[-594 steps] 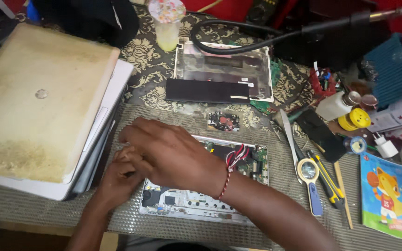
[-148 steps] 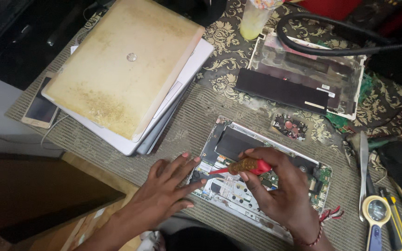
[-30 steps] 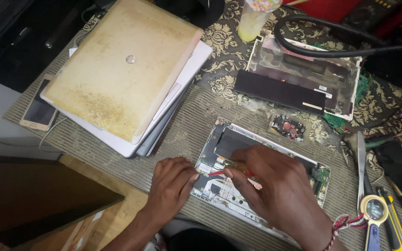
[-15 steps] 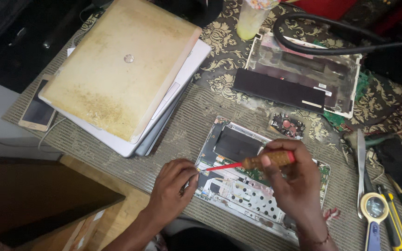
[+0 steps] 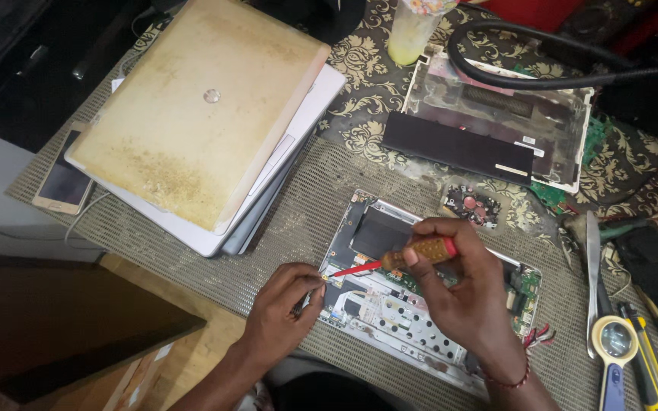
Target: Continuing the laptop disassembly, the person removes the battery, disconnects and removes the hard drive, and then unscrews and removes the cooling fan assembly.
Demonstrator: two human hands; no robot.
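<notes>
Head view: screwdriver (image 5: 413, 255) in right hand (image 5: 458, 293), left hand (image 5: 287, 308) at its tip.

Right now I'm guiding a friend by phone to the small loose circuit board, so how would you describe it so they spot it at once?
Start at the opened laptop base under the right hand. Just beyond its far edge, on the woven mat before the detached bottom cover, lies the small circuit board. It is the only loose dark board there, studded with red and silvery round parts.

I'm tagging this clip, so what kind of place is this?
Likely an electronics repair bench: an opened laptop chassis, stacked closed laptops, a screwdriver in the right hand, and a magnifier.
</notes>
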